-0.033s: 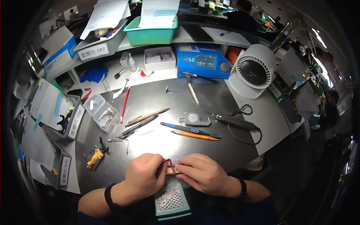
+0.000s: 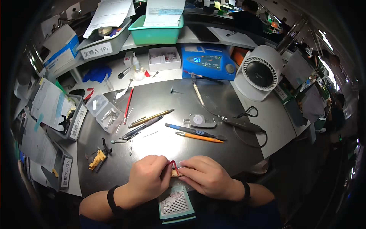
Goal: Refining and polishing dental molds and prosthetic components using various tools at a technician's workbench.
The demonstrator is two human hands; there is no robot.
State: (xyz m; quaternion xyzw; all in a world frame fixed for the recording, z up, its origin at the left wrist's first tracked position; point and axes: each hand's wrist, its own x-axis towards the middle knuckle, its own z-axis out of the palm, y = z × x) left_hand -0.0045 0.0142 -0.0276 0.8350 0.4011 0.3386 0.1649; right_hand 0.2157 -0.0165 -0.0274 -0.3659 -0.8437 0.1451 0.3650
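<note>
My left hand [image 2: 149,173] is closed, its thumb and fingertips pinching one end of a dark red strip [image 2: 175,164]. The strip bends up into a narrow arch between my two hands. Beneath it lies a small tan piece [image 2: 175,173], mostly hidden by my fingers; it looks like part of a dental model. My right hand [image 2: 207,175] is closed too, its fingertips pressed against that tan piece and the strip's other end. Just below my hands sits a pale green tray with a white perforated grid [image 2: 176,203].
Pens and carving tools [image 2: 196,133] lie ahead, with a handpiece [image 2: 242,124] on its cord at right. A yellow dental model [image 2: 98,159] and a clear bur box [image 2: 110,117] are at left. A blue control unit [image 2: 207,63] and white fan [image 2: 259,73] stand behind.
The whole desk sits slightly farther right in the picture, as the view has shifted a little. My hands keep nearly the same grip, and the red strip's arch looks slightly more rounded.
</note>
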